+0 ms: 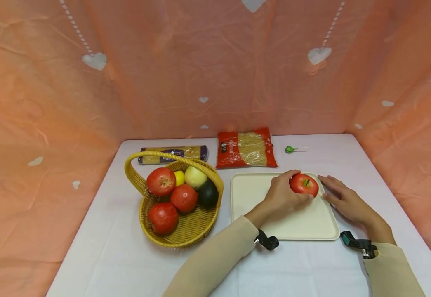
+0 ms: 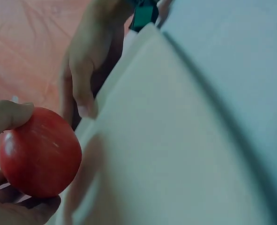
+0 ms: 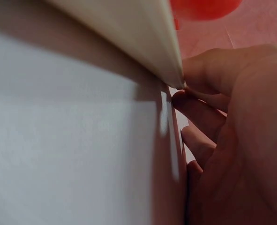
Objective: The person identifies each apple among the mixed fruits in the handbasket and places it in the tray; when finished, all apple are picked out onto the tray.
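In the head view, my left hand grips a red apple with a stem on top, above the right part of a cream rectangular tray. The left wrist view shows the thumb and fingers around the apple, which is apart from the tray surface. My right hand is at the tray's right side. Its thumb lies over the rim and its fingertips are against the outside, pinching the edge, as the right wrist view shows the hand at the tray corner.
Left of the tray stands a yellow wicker basket holding several red fruits, a yellow one, a pale one and a dark green one. Behind lie a long pasta pack, a red noodle bag and a green lollipop. An orange curtain surrounds the table.
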Tool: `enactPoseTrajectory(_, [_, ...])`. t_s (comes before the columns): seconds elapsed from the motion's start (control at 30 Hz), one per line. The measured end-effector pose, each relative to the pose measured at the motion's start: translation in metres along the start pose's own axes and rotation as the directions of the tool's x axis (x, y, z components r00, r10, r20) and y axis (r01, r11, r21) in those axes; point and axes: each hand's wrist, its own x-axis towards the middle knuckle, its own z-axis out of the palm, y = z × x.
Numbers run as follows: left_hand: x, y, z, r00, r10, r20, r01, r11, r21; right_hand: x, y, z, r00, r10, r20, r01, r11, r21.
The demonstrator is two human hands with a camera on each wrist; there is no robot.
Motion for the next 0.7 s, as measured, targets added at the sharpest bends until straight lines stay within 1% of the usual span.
enactPoseTrajectory(0.1, [0.007, -0.005, 0.003, 1.000, -0.027, -0.007, 0.027, 0.999, -0.030, 0.000, 0.000, 0.000, 1.000, -0.008, -0.002, 0.008, 1.000, -0.005])
enactPoseTrajectory(0.17, [0.011, -0.008, 0.004, 0.999, -0.041, 0.002, 0.041, 0.999, -0.034, 0.000, 0.000, 0.000, 1.000, -0.008, 0.001, 0.008, 1.000, -0.014])
enactPoseTrajectory(0.23, [0.013, -0.011, 0.005, 0.999, -0.039, 0.014, 0.040, 0.999, -0.036, -0.001, 0.001, -0.001, 1.000, -0.011, 0.002, 0.011, 1.000, -0.021])
enactPoseTrajectory(0.4, [0.014, -0.013, 0.005, 0.999, -0.026, 0.018, 0.026, 0.999, 0.029, -0.001, -0.001, 0.000, 1.000, -0.014, -0.002, 0.014, 1.000, -0.024])
enactPoseTrajectory(0.5, [0.011, -0.012, 0.002, 1.000, 0.002, 0.008, -0.002, 0.996, 0.084, -0.001, -0.001, 0.001, 1.000, -0.005, -0.001, 0.005, 1.000, -0.023])
enactPoseTrajectory(0.57, [0.007, -0.008, -0.001, 0.999, 0.037, 0.010, -0.038, 0.993, 0.114, -0.001, 0.000, 0.000, 1.000, 0.001, 0.003, -0.001, 1.000, -0.026])
enactPoseTrajectory(0.63, [0.002, -0.003, -0.005, 0.997, 0.078, 0.017, -0.080, 0.987, 0.142, -0.001, 0.000, 0.000, 1.000, 0.008, 0.004, -0.008, 1.000, -0.029])
enactPoseTrajectory(0.7, [-0.006, 0.003, -0.010, 0.994, 0.107, 0.028, -0.111, 0.981, 0.162, -0.001, 0.000, 0.000, 1.000, 0.016, 0.008, -0.015, 0.999, -0.028])
